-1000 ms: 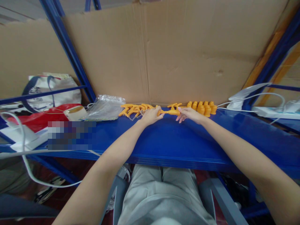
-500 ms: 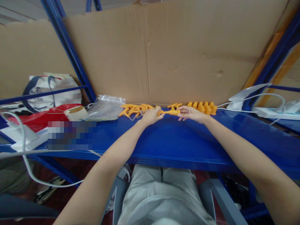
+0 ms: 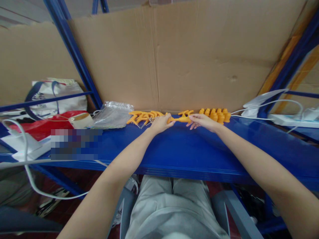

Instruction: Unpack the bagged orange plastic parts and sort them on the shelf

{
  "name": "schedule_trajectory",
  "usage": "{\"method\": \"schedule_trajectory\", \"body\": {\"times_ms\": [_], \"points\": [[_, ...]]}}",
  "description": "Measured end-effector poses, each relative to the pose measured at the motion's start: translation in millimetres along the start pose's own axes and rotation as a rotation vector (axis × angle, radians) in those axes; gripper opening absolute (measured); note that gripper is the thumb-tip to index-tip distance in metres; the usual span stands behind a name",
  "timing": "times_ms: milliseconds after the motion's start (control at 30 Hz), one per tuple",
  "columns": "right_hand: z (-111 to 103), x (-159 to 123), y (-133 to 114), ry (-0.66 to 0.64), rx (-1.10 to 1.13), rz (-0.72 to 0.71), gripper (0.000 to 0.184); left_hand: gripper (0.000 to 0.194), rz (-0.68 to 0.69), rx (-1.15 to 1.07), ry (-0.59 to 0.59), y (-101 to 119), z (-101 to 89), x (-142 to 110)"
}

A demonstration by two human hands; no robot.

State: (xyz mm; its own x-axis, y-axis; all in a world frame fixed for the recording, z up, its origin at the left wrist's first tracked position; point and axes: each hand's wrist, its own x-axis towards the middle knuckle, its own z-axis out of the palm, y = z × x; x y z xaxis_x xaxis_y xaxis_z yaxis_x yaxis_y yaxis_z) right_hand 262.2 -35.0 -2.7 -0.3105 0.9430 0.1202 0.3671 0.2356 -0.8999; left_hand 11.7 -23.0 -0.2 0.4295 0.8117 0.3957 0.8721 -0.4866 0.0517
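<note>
My left hand (image 3: 160,123) and my right hand (image 3: 202,121) meet at the back of a blue shelf (image 3: 179,149), both closed on one orange plastic piece (image 3: 181,119) held between them. Its left end sits in my left fingers, its right end under my right fingertips. Left of my left hand lies a heap of orange forked parts (image 3: 143,116) with a thin metal chain among them. Right of my right hand stands a cluster of small orange caps (image 3: 216,114).
A cardboard sheet (image 3: 189,56) forms the back wall. A clear plastic bag (image 3: 112,114), a tape roll (image 3: 80,120), a red bag and a tote bag lie to the left. White cables and a power strip (image 3: 291,119) sit at right. Blue rack posts flank both sides.
My right hand has shifted slightly on the orange piece, its fingers closing down over the right end. My left hand has stayed put.
</note>
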Motion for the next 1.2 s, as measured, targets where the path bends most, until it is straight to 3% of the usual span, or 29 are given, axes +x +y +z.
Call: {"method": "schedule_trajectory", "body": {"times_ms": [233, 400, 733, 867, 1000, 1200], "points": [[-8, -2, 2, -0.095, -0.009, -0.049, 0.049, 0.029, 0.012, 0.013, -0.010, 2, -2.8, -1], [-4, -5, -4, -0.079, -0.004, -0.024, 0.037, 0.030, 0.017, 0.047, -0.010, 3, -4.5, -2], [4, -8, -11, -0.022, 0.001, 0.047, 0.045, 0.029, 0.017, 0.017, 0.014, 0, 0.1, 0], [-4, -3, -3, -0.031, -0.030, -0.015, 0.039, 0.029, 0.018, 0.007, 0.013, -1, 1.9, 1], [-9, 2, 5, -0.035, -0.042, -0.086, 0.057, 0.028, 0.021, 0.006, 0.010, -1, 1.5, 1], [-4, -3, -3, -0.051, -0.081, -0.092, 0.048, 0.029, 0.016, 0.002, 0.013, 1, -1.5, -1]]}}
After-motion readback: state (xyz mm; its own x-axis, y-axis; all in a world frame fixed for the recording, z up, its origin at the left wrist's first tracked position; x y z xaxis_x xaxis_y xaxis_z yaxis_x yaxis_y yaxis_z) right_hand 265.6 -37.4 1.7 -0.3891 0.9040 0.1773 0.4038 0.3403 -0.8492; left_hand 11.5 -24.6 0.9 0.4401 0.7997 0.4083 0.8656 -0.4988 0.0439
